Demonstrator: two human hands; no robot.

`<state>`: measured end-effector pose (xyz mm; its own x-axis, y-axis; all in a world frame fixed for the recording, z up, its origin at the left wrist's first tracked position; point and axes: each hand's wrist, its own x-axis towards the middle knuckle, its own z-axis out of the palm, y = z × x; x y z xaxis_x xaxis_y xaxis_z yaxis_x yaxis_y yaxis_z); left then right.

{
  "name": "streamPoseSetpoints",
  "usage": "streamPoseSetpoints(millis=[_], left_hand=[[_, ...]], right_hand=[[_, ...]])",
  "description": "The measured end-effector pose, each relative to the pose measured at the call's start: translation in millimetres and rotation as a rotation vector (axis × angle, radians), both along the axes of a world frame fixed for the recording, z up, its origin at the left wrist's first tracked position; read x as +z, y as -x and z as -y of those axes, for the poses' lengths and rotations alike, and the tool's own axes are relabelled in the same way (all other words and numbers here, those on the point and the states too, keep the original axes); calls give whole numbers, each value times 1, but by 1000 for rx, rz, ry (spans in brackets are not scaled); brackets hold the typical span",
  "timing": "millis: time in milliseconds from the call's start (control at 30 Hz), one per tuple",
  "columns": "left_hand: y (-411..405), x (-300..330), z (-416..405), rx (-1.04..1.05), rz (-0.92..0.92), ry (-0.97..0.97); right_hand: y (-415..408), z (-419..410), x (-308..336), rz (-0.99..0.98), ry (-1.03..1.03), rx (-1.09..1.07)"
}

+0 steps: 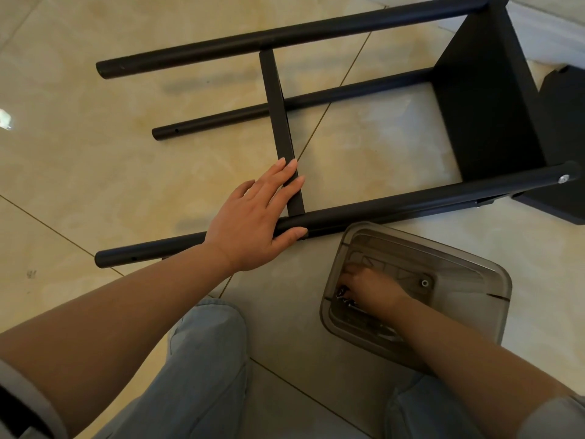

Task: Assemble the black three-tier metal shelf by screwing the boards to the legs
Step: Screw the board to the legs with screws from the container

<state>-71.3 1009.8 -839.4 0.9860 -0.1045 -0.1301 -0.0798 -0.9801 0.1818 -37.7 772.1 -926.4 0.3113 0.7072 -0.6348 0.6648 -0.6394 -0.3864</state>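
Down on a glossy beige tiled floor (95,137), with thin dark grout lines running diagonally. Lying on its side there, the half-built black shelf: three round matte tube legs in view, near leg (395,202), middle leg (316,99), far leg (285,31), all joined at the right to one flat black board (481,99) standing on edge. Silver screw head (563,179) gleaming at the near leg's right end. Second board (280,122), seen edge-on as a thin dark strip, spanning between far and near legs. Left hand (253,223) flat and relaxed, fingers straight, resting against that thin board with the thumb lying along the near leg. Just beside the near leg, a smoky translucent plastic container (468,312), rounded corners, ribbed bottom. Right hand (370,288) reaching down inside it, fingertips among small shiny metal hardware (343,294); can't tell whether anything is pinched. Another black panel (560,137) lying behind the shelf at the right edge. Light blue jeans (202,359) at the bottom of the view.
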Motion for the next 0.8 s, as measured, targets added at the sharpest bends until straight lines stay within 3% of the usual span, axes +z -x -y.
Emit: streamPoseSetpoints(millis=[333,433,700,800], left_hand=[[0,0,0,2,8,7],[1,0,0,5,14,9],[1,1,-1,4,9,24],[1,1,-1,-1,15,33]], right_hand=[[7,-4,4,51,35,15],[8,-3,5,6,23,-85],[-13,3,65,-49,-169,-173],[-20,-8,106,1,-351,-249]])
